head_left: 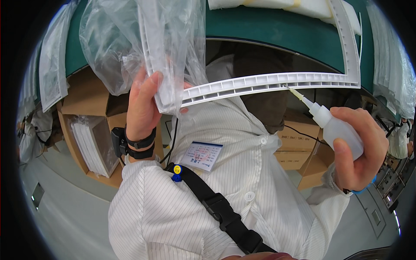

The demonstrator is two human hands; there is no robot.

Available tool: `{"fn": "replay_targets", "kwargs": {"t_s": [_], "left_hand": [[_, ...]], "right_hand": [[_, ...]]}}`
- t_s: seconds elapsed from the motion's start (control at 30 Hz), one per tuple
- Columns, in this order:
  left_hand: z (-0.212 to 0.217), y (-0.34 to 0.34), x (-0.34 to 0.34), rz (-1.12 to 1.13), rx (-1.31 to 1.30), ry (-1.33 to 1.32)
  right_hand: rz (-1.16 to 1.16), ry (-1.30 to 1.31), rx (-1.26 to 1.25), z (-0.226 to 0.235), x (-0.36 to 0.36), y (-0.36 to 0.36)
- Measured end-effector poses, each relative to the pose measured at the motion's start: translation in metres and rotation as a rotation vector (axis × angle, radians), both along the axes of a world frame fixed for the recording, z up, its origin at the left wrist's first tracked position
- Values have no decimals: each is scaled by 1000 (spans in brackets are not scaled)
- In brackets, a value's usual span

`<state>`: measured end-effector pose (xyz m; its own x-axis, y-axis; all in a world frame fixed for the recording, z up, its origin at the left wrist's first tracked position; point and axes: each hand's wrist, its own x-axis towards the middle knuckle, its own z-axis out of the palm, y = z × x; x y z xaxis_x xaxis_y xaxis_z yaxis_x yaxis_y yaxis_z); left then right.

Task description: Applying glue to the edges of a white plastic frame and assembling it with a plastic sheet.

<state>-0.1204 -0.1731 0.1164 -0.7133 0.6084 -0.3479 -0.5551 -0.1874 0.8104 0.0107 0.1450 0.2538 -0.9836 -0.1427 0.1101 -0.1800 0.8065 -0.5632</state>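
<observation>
A white plastic frame [242, 84] with ribbed sides spans the area in front of me. Clear plastic film [115, 47] covers its left end. My left hand [145, 95] is closed around that corner, gripping it through the film. My right hand [359, 143] squeezes a translucent white squeeze bottle [342, 132] between thumb and fingers. The bottle is tilted, and its thin yellowish nozzle tip points at the slots in the frame's near side. Whether the tip touches the frame, or any liquid comes out, I cannot make out.
A green table [268, 41] lies beyond, carrying white foam padding [277, 4]. At lower left a cardboard box [84, 97] holds white panels [93, 143]. More cardboard boxes [299, 134] sit below the frame. Film-wrapped white parts [54, 60] stand along both sides.
</observation>
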Motion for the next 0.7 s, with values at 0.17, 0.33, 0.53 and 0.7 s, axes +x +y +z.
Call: {"fn": "replay_targets", "kwargs": {"t_s": [0.17,0.33,0.53,0.7], "left_hand": [[3,1,-1,-10,38,-3],[1,1,-1,-8,-5,14],[2,5,3,9,8,52],[5,12,9,74,23,31]], "right_hand": [[-185,-102,-274,-14,24,13],[-334,-155,-561,-43,54,21],[-495,57,-832,-66,54,58],[-627,246,-949,-67,27,114]]}}
